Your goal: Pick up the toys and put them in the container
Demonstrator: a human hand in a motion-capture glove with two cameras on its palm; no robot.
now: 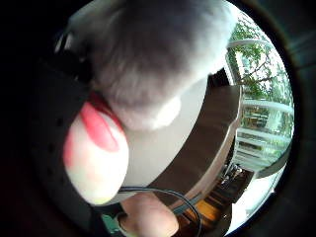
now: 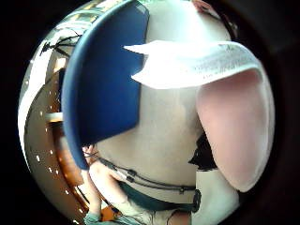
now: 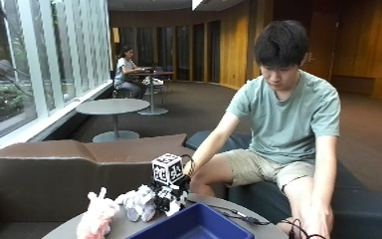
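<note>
Step in hand: pickup of first toy. Right hand (image 3: 170, 191) sits down on the grey plush toy (image 3: 138, 201), which lies on the bench (image 3: 128, 226) just beside the blue container (image 3: 197, 225). The palm views show grey fur and a pink-lined ear close against the palm; fingers appear closed around the toy. Pink plush toy (image 3: 97, 219) lies further from the container, untouched. Next move, by my judgement: lift, carry over the container rim, release inside.
</note>
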